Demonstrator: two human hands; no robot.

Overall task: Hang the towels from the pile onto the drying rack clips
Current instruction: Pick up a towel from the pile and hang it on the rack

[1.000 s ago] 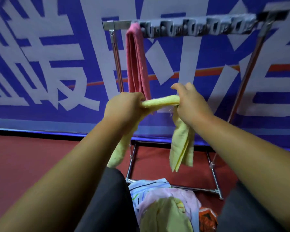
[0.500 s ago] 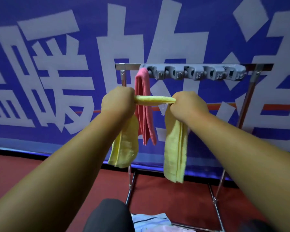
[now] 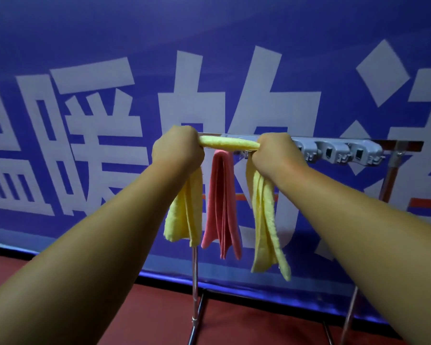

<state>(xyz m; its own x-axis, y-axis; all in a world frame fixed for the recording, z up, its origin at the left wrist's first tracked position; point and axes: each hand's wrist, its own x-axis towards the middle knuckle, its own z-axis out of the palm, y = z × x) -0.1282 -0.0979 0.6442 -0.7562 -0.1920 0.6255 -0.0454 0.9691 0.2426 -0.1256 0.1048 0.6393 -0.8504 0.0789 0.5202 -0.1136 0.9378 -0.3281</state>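
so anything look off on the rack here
Nothing stands out. The pink towel hangs straight under the clip bar; the left hand and right hand grip the yellow towel bunched level at the bar, its right end dangling lower.

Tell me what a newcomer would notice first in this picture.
The left hand and right hand grip a yellow towel, pulled taut between them at the rack's bar, mid-picture. A pink towel hangs behind it, between its drooping ends. Grey clips line the bar beyond the right hand, before a blue banner.
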